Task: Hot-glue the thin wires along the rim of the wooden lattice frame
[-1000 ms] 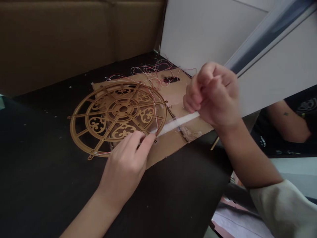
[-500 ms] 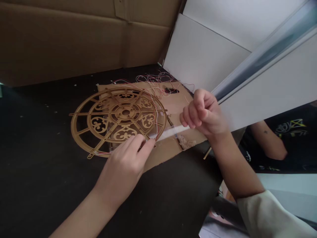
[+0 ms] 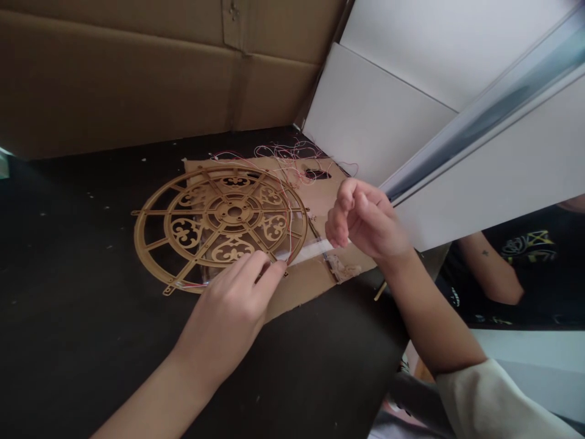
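Gold fretwork wheel (image 3: 234, 211): lay flat on the cardboard sheet (image 3: 326, 198), its scrolled panels and spokes facing up, with its rim overhanging the sheet's edge at about 7 o'clock.

Translucent white strip (image 3: 313, 251): ran from the wheel's rim at about 4 o'clock out toward 3 o'clock, crossing the cardboard.

Thin coloured wires (image 3: 286, 160): red and white strands tangled at the wheel's 1 o'clock, one following the rim down to the strip.

Left hand (image 3: 223, 311): came in from 7 o'clock, its fingers (image 3: 269, 271) laid close together on the rim where the strip met it; I could not tell whether they gripped.

Right hand (image 3: 365, 222): hung at 3 o'clock, its fingers (image 3: 340, 210) curled into a narrow pinch over the strip's far end.

Cream sleeve (image 3: 498, 402): covered the right arm at 4 o'clock.

Black tabletop (image 3: 91, 292): carried the sheet, flecked with pale crumbs.

Cardboard carton (image 3: 137, 79): stood at 12 o'clock, its contents unseen.

White panel (image 3: 379, 110): leaned at 1 o'clock.

Another person's forearm (image 3: 489, 268): showed at 3 o'clock beyond the panel, beside a dark printed T-shirt (image 3: 525, 250).
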{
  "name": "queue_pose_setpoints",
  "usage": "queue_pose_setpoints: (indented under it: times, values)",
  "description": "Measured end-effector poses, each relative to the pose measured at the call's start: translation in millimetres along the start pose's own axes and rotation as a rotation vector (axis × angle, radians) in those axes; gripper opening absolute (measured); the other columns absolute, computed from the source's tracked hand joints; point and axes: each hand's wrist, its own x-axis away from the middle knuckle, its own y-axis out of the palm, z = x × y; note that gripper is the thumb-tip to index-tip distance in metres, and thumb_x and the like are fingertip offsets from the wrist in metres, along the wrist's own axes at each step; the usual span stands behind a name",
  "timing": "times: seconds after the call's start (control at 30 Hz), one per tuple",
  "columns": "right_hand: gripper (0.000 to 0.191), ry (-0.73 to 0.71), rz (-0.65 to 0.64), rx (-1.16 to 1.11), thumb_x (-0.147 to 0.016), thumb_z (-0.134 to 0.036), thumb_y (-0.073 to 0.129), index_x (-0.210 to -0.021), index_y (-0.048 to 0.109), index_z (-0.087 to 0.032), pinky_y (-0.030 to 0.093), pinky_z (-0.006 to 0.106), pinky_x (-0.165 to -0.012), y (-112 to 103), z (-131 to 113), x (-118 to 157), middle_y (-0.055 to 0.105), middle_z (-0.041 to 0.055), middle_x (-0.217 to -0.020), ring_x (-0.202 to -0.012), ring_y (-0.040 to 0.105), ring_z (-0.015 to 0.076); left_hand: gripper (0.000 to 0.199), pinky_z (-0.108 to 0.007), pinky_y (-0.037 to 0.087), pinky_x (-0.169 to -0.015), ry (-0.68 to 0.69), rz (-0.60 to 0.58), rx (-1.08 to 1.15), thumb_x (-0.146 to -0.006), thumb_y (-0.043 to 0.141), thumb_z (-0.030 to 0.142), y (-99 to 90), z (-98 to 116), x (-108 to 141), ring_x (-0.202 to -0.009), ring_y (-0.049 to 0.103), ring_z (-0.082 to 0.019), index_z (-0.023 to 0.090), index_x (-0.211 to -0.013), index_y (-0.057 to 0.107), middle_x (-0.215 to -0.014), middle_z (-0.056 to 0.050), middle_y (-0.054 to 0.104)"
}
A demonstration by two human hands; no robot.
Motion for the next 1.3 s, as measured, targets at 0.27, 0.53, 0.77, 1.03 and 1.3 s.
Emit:
queue_pose_setpoints:
  times: [0.27, 0.53, 0.77, 1.03, 1.3]
  values:
    - [0.015, 0.013, -0.087, -0.119, -0.095, -0.026, 0.059, -0.088, 0.048, -0.017, 0.045, 0.025, -0.052, 2, 2, 1, 0.062, 0.0007, -0.069, -0.054, 0.055, 0.0127, 0.024, -0.035, 0.045, -0.071, 0.008, 0.014, 0.003, -0.093, 0.050, 0.003, 0.8, -1, 0, -0.080, 0.054, -0.020, 0.013, -0.113, 0.061, -0.091, -0.005, 0.056]
    - [0.016, -0.008, -0.094, -0.122, -0.084, -0.019, 0.067, -0.083, 0.051, -0.016, 0.046, 0.025, -0.053, 3, 9, 1, 0.059, 0.0009, -0.070, -0.057, 0.056, 0.0127, 0.026, -0.034, 0.045, -0.071, 0.002, 0.011, -0.006, -0.094, 0.047, 0.003, 0.3, 0, 0, -0.079, 0.054, -0.019, 0.014, -0.111, 0.062, -0.090, -0.005, 0.056]
    - [0.013, -0.023, -0.082, -0.121, -0.083, -0.015, 0.069, -0.084, 0.055, -0.015, 0.047, 0.024, -0.055, 2, 12, 1, 0.060, 0.0014, -0.072, -0.059, 0.056, 0.0119, 0.025, -0.035, 0.045, -0.072, -0.002, 0.006, 0.001, -0.093, 0.047, 0.002, 0.9, -1, 0, -0.080, 0.053, -0.019, 0.014, -0.109, 0.061, -0.089, -0.004, 0.054]
    - [0.009, -0.049, -0.097, -0.124, -0.087, -0.016, 0.065, -0.086, 0.056, -0.015, 0.044, 0.026, -0.055, 0, 14, 2, 0.061, 0.0028, -0.072, -0.059, 0.056, 0.0128, 0.023, -0.035, 0.046, -0.071, 0.007, 0.019, 0.006, -0.092, 0.048, 0.002, 0.4, -1, 0, -0.080, 0.053, -0.020, 0.014, -0.108, 0.060, -0.089, -0.005, 0.054]
    - [0.012, -0.056, -0.084, -0.086, -0.083, -0.014, 0.071, -0.082, 0.058, -0.014, 0.045, 0.023, -0.054, 0, 15, 1, 0.064, 0.0028, -0.072, -0.058, 0.057, 0.0108, 0.023, -0.035, 0.045, -0.072, 0.014, 0.032, 0.010, -0.093, 0.048, 0.002, 1.3, -1, -1, -0.081, 0.054, -0.020, 0.013, -0.109, 0.061, -0.090, -0.005, 0.054]
